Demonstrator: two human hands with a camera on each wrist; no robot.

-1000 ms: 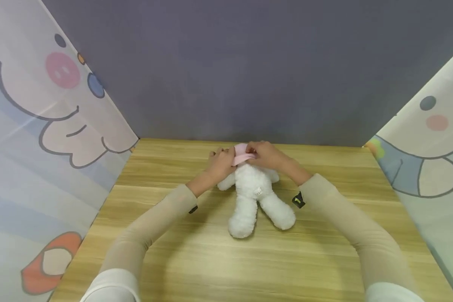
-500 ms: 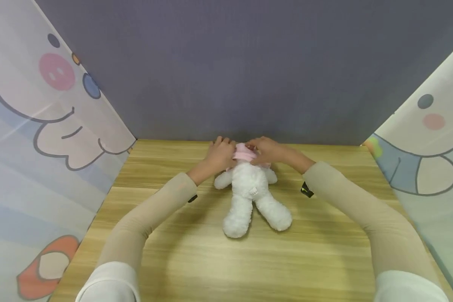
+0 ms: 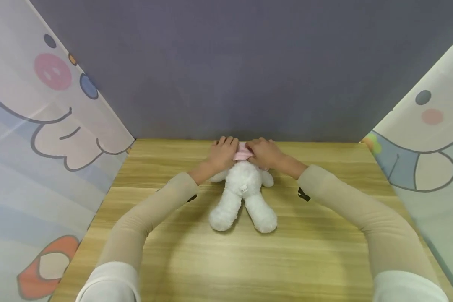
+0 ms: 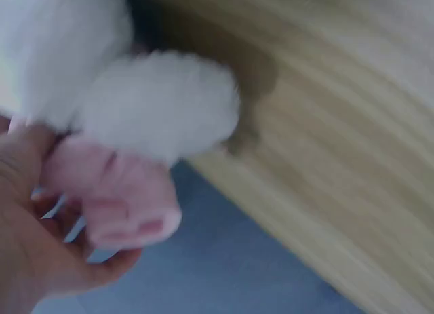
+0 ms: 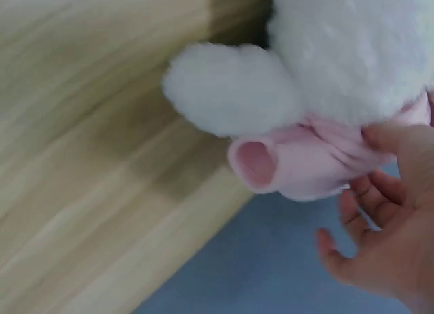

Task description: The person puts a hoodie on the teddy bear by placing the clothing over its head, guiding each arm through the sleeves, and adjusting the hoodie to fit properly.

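Observation:
A fluffy white stuffed toy (image 3: 243, 178) lies on the table with its legs pointing toward me and a small white tag on its body. Around its upper end is a pink toy garment (image 3: 243, 151) with short sleeves. My left hand (image 3: 225, 153) pinches the garment's left side, thumb on the cloth and fingers beneath, as the left wrist view shows. On the other side my right hand (image 3: 265, 153) pinches the garment too. A pink sleeve (image 5: 255, 163) hangs with its opening beside the toy's white arm (image 5: 227, 90) in the right wrist view. The toy's head is hidden.
The wooden table (image 3: 241, 268) ends at a dark grey panel (image 3: 241, 71) just behind the toy. Printed cartoon curtains stand at the left (image 3: 7, 176) and right (image 3: 434, 167). Dark wrist straps show under both sleeves.
The toy's legs have swung left, and its body lies straighter toward me. My hands stay at the pink garment, which has moved slightly farther from me.

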